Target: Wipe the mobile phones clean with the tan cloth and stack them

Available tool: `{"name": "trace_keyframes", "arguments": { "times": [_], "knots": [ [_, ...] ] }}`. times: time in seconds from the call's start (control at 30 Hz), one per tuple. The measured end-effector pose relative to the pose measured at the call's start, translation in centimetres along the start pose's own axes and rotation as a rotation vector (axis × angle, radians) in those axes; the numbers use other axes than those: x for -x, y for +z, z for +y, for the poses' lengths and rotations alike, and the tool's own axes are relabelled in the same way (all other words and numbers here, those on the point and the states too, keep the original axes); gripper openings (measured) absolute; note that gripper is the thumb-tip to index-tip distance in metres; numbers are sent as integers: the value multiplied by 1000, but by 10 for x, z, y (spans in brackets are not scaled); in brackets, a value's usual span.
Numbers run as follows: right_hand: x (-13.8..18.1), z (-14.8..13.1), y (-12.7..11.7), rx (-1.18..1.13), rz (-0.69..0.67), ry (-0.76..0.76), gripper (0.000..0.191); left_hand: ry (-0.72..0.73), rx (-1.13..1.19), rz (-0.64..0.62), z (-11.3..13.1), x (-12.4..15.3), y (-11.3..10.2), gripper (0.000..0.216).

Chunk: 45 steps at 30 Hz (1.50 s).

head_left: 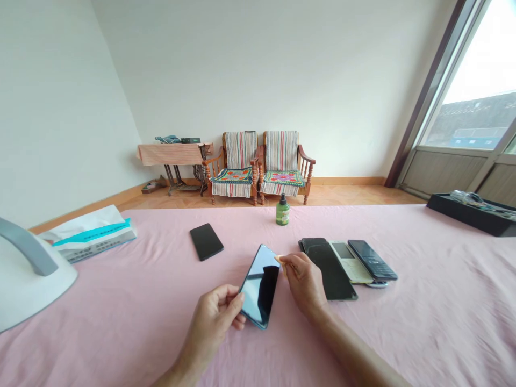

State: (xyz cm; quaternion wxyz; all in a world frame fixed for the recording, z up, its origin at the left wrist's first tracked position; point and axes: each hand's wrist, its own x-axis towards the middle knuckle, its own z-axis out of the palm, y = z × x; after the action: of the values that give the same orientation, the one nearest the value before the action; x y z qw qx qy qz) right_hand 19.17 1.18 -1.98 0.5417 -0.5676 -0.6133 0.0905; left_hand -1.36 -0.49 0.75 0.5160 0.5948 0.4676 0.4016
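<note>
The fingers (231, 307) of the left hand (215, 318) clamp the near edge of a dark smartphone (261, 285), held tilted with the pink desk (423, 322) just beneath it. Those of the right hand (305, 283) pinch a small yellowish scrap (278, 259) at the smartphone's far right edge. A hard push there could likely twist the smartphone from so thin a grip. Both forearms converge low.
</note>
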Motion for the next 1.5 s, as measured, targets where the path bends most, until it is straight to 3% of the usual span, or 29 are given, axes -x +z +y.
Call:
{"name": "trace_keyframes", "arguments": {
  "times": [0.17, 0.5, 0.8, 1.03, 1.13, 1.27, 1.5],
  "knots": [
    [4, 0, 6, 18, -74, -45, 27, -82, -10, -57, -4, 3, 4, 33],
    [57, -51, 5, -133, -271, -131, 36, -134, -29, -69, -4, -2, 3, 38],
    [28, -34, 6, -3, -244, -54, 35, -145, -36, -59, -9, 0, 5, 35],
    [66, -43, -30, -135, -356, -43, 29, -149, -15, -115, -9, -4, 0, 40],
    [76, -35, -51, -105, -288, -20, 23, -154, 57, -101, -10, -5, -1, 42],
    [84, -24, -69, -171, -103, 55, 18, -165, 189, -84, -5, -4, 8, 43],
    [85, -11, -95, -285, 149, 244, 30, -130, 328, -112, 12, -6, 59, 41]
  ]
}}
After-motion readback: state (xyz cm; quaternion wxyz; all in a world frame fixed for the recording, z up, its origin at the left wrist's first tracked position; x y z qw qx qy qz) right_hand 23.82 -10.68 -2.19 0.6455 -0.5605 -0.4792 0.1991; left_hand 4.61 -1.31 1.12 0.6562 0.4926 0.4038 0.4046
